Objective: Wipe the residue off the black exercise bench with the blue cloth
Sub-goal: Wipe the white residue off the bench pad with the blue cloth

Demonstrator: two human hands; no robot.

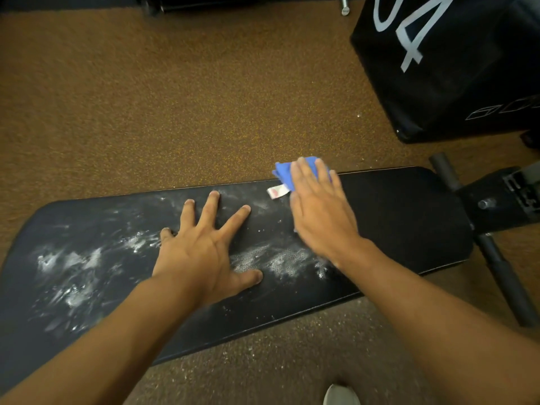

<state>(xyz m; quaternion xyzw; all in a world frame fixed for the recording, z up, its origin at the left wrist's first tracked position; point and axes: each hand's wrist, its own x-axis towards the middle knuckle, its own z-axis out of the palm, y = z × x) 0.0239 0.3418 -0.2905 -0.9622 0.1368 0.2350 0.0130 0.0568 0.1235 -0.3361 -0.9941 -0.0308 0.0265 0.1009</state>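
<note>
A pale shoe toe (340,395) sits at the near edge, on speckled brown floor (175,97) already dusted with white specks beside the black exercise bench (403,217). Two bare forearms reach over the surface. Left hand (204,247): fingers spread and straight, palm flat on the pad near its middle, holding nothing, apparently bracing. Right hand (318,211): fingers straight, grip not closed, pressing flat on the blue cloth (285,172), which lies at the far edge of the surface, just right of centre; its white tag (277,191) pokes out to the left. Slight blur on this hand. White residue (73,267) is heavy over the left part and in a patch between the two hands near the near edge; the right end looks clean. Judgement: roughly a third wiped, stroke in progress. Risks: the cloth is only pressed, not gripped, so it could bunch or slide off the far edge; sweeping toward the edges would push more powder onto the floor; the bracing left palm rests on a dusty zone and could smear or carry residue. A black box with large white numerals (438,68) stands far right, clear of the work.
</note>
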